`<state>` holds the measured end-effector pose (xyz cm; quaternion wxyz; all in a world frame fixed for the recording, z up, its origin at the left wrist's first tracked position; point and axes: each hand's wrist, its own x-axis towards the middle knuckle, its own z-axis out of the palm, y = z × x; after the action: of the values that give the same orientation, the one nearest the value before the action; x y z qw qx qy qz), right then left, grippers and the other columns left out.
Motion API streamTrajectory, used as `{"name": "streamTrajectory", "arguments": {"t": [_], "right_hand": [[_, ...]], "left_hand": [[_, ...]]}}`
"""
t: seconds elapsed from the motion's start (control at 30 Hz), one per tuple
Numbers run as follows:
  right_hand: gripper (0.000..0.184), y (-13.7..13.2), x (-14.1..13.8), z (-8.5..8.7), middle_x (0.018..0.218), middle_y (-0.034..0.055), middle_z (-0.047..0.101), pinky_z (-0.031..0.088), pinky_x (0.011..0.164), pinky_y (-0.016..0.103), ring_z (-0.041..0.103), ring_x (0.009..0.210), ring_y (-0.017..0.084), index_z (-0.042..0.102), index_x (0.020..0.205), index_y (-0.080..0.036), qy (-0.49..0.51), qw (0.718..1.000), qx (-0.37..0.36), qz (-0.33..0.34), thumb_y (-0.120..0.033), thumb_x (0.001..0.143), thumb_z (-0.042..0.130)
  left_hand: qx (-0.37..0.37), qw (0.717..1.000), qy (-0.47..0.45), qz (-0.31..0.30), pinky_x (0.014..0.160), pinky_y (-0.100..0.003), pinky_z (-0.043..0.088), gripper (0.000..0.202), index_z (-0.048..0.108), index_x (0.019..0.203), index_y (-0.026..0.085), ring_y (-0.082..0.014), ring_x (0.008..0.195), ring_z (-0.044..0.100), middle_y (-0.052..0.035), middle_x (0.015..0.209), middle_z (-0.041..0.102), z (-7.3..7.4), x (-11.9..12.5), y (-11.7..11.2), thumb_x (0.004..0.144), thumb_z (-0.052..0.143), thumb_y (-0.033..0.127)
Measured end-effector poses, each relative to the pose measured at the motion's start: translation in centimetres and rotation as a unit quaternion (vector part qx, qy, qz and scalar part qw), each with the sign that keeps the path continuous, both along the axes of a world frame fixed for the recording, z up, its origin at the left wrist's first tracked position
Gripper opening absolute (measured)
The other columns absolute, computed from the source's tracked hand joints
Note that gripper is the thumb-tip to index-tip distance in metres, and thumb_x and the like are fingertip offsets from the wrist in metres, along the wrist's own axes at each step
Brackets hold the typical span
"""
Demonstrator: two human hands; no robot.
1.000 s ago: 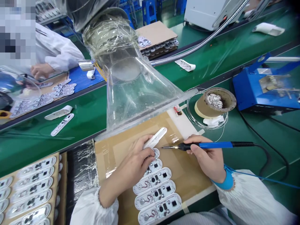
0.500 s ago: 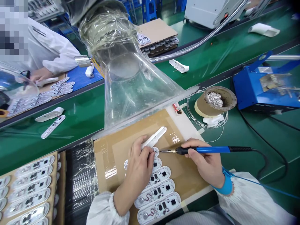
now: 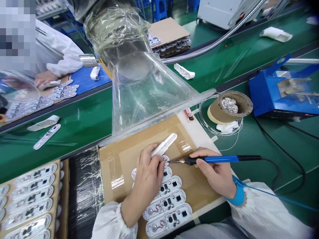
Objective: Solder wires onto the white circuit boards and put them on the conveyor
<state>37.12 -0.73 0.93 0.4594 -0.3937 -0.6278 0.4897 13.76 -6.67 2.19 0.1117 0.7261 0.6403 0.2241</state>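
Observation:
My right hand [image 3: 216, 171] grips a soldering iron [image 3: 221, 159] with a blue and black handle. The iron's tip points left and meets the end of the top circuit board [image 3: 165, 160]. My left hand [image 3: 149, 171] is closed over that board and a slim white plastic housing [image 3: 164, 144], which sticks out beyond the fingers. What the fingertips pinch is partly hidden. Below, several oval white boards [image 3: 168, 220] with black parts and thin wires lie in a row on a cardboard sheet [image 3: 114, 159].
A clear fume hood [image 3: 147, 96] hangs just beyond the cardboard. To the right are a pot [image 3: 219, 109] with silvery material, coiled solder wire [image 3: 202, 116] and a blue device [image 3: 269, 91]. Stacked boards [image 3: 32, 196] stand at left. Across the green conveyor [image 3: 82, 116], a co-worker's hand [image 3: 45, 79] handles a white part.
My right hand has shifted slightly left, bringing the iron's tip onto the board's end. My left hand stays nearly still. Parts on the conveyor have slid left.

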Motion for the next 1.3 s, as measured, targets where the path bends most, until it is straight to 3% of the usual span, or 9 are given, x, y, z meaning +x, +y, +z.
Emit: {"name": "streamTrajectory", "arguments": {"t": [0.37, 0.6, 0.8, 1.3], "right_hand": [[0.014, 0.03, 0.06, 0.07, 0.089, 0.0042, 0.075, 0.059, 0.061, 0.027, 0.071, 0.073, 0.018, 0.078, 0.102, -0.024, 0.005, 1.0, 0.003, 0.002, -0.018, 0.099, 0.065], [0.012, 0.04, 0.26, -0.11, 0.086, 0.0046, 0.073, 0.053, 0.052, 0.026, 0.066, 0.067, 0.018, 0.079, 0.099, -0.024, 0.017, 1.0, -0.021, -0.014, -0.023, 0.099, 0.066], [0.014, 0.27, 0.04, 0.11, 0.089, 0.0043, 0.075, 0.057, 0.06, 0.026, 0.068, 0.071, 0.017, 0.079, 0.101, -0.024, 0.028, 1.0, 0.0, -0.014, -0.019, 0.099, 0.065], [0.015, 0.25, -0.32, 0.07, 0.085, 0.0003, 0.073, 0.054, 0.059, 0.022, 0.064, 0.066, 0.013, 0.078, 0.101, -0.026, 0.007, 1.0, 0.001, -0.016, -0.018, 0.098, 0.066]], "left_hand": [[0.003, 1.0, 0.001, -0.004, 0.107, -0.055, 0.053, 0.012, 0.052, 0.1, 0.023, -0.0303, 0.134, 0.053, -0.0133, 0.143, 0.051, 0.1, -0.05, 0.13, 0.103, 0.055, 0.011], [0.004, 1.0, 0.002, -0.008, 0.107, -0.054, 0.052, 0.013, 0.053, 0.099, 0.023, -0.0296, 0.133, 0.054, -0.0122, 0.142, 0.051, 0.13, -0.11, 0.19, 0.102, 0.056, 0.011], [-0.002, 1.0, -0.009, -0.001, 0.107, -0.052, 0.052, 0.014, 0.056, 0.096, 0.022, -0.029, 0.133, 0.053, -0.0115, 0.142, 0.051, 0.29, -0.06, 0.16, 0.102, 0.056, 0.01], [0.013, 1.0, -0.023, -0.002, 0.106, -0.051, 0.05, 0.017, 0.05, 0.099, 0.023, -0.0272, 0.129, 0.055, -0.0105, 0.139, 0.053, -0.15, 0.06, 0.3, 0.102, 0.054, 0.007]]}}
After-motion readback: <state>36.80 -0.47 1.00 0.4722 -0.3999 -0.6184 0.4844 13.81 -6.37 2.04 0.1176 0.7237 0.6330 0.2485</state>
